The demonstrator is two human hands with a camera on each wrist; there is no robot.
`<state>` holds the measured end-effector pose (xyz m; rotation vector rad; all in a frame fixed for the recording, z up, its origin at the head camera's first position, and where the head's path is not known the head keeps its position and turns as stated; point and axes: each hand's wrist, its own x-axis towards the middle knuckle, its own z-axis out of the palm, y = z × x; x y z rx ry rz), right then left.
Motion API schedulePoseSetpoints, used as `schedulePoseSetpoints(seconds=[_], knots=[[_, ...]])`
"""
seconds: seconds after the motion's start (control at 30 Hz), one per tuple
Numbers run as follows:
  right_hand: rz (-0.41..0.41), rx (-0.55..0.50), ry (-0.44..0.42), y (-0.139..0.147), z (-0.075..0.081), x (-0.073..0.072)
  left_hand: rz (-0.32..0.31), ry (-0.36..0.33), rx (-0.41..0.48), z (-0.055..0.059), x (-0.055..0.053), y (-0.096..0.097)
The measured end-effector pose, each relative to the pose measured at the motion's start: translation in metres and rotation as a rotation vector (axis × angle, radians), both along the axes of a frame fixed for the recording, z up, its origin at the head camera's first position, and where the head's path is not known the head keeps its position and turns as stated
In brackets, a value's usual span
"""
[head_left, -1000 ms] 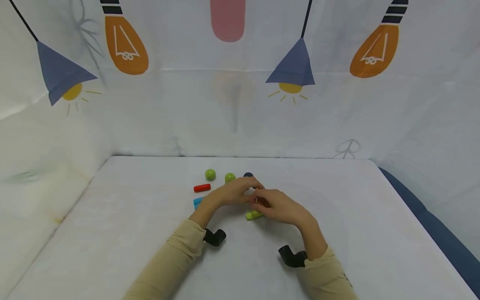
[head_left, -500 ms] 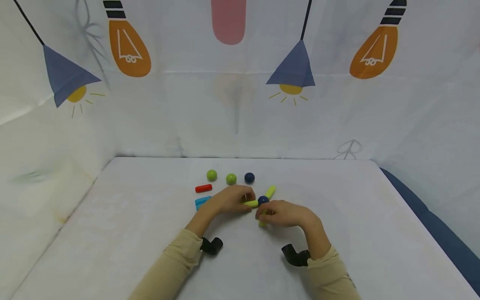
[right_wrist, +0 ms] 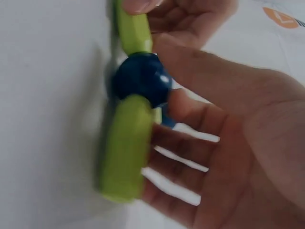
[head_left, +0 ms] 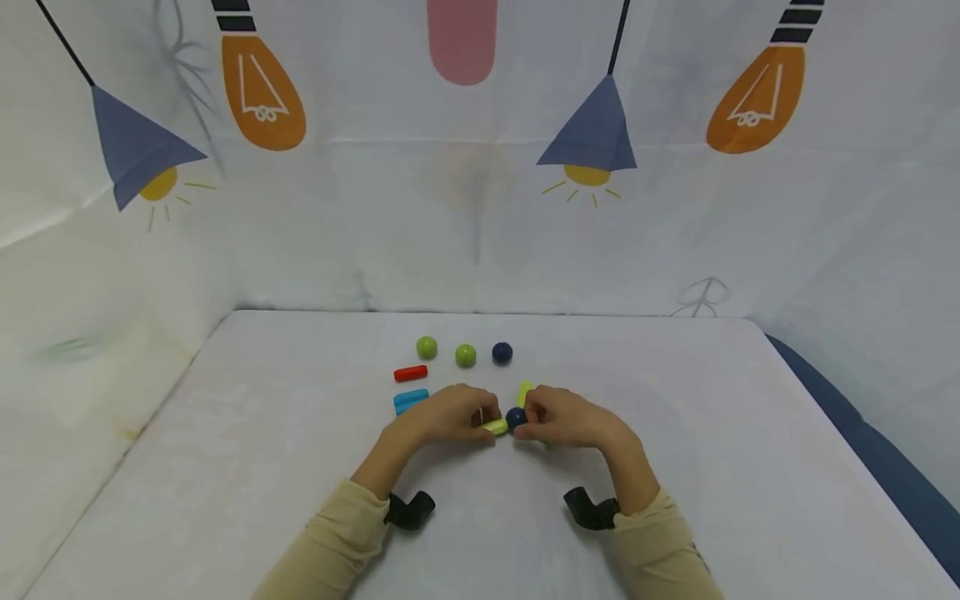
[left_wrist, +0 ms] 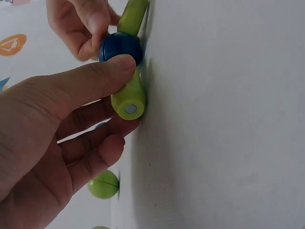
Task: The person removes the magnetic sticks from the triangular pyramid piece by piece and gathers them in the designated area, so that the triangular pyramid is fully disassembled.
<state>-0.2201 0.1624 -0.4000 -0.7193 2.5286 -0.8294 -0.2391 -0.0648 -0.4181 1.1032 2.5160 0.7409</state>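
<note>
My left hand (head_left: 450, 417) pinches a yellow-green magnetic rod (left_wrist: 127, 98) between thumb and fingers; a small metal disc shows in its end. The rod's other end meets a dark blue ball (right_wrist: 142, 78). Thumb and index finger of my right hand (head_left: 573, 419) are on that ball, gripping it from the side. A second yellow-green rod (right_wrist: 126, 148) joins the ball and points toward the right wrist camera. Beyond the ball, another yellow-green rod (head_left: 525, 392) points to the back of the table, partly hidden by the right fingers.
Behind the hands, two green balls (head_left: 427, 347) and another dark blue ball (head_left: 502, 353) stand in a row. A red rod (head_left: 410, 373) and blue rods (head_left: 410, 398) lie left of them, the blue ones partly behind my left hand. The white table (head_left: 300, 433) ends at a printed cloth.
The hands, together a second ago, moved apart and uncovered the ball with its rods. The joined piece has turned and come slightly nearer; my right hand shifted from the near rod to the ball.
</note>
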Motion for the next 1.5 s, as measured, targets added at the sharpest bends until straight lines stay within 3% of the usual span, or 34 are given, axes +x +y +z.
schedulePoseSetpoints(seconds=[0.13,0.27,0.57,0.87,1.2,1.5], knots=[[0.038,-0.046,0.046,-0.004,-0.002,-0.003,-0.001,0.021,-0.021,0.002,0.005,0.002],[0.075,-0.076,0.028,-0.005,-0.002,-0.005,-0.017,0.035,-0.019,0.003,0.006,0.002],[-0.036,-0.041,0.003,0.003,-0.011,-0.004,-0.012,0.047,-0.038,0.005,0.010,0.007],[-0.006,-0.069,-0.004,0.001,-0.018,-0.006,0.009,0.090,-0.097,0.005,0.011,0.005],[-0.016,-0.085,-0.021,-0.005,-0.022,-0.009,0.019,0.104,-0.087,0.008,0.013,-0.001],[-0.039,-0.101,-0.056,-0.003,-0.025,-0.010,0.003,0.075,-0.100,0.010,0.013,-0.007]])
